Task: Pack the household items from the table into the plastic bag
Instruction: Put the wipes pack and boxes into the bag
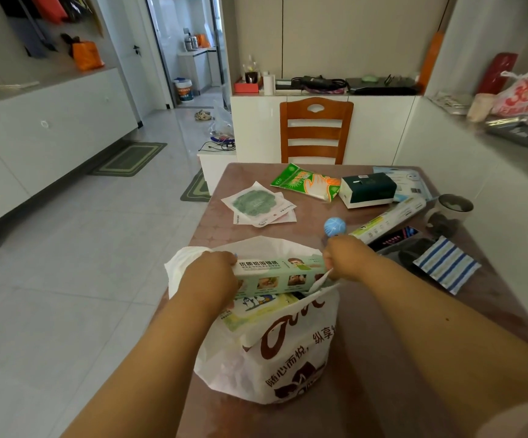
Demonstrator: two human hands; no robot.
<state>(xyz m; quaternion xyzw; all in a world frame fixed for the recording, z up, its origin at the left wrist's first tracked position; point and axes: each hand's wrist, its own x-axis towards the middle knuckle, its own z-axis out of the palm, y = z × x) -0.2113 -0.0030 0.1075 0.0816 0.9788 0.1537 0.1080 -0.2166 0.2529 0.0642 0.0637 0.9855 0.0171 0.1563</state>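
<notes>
- Fingers (224, 263) of the left hand (212, 276) clamp one end of a long pale-green cardboard foil box (280, 273), while the right hand (346, 259) pinches the other end together with the rim of the white printed plastic bag (288, 352); that double grip probably keeps the mouth spread as the box goes in.
- Held level across the opening, the box sits just above a yellow-green soft pack (256, 308) already inside the bag.
- Standing upright at the near end of the brown desk (351, 358), the bag leans close to the left edge, which leaves little margin on that side.
- Still to be packed, by the look of it: a small blue ball (335, 226), a long white roll box (389, 220), a dark-green tissue box (368, 189), a green glove packet (307, 181), flat white sachets (258, 205) and a blue-striped cloth (446, 263).
- Bare desk between the bag and these items gives room for reaching.
</notes>
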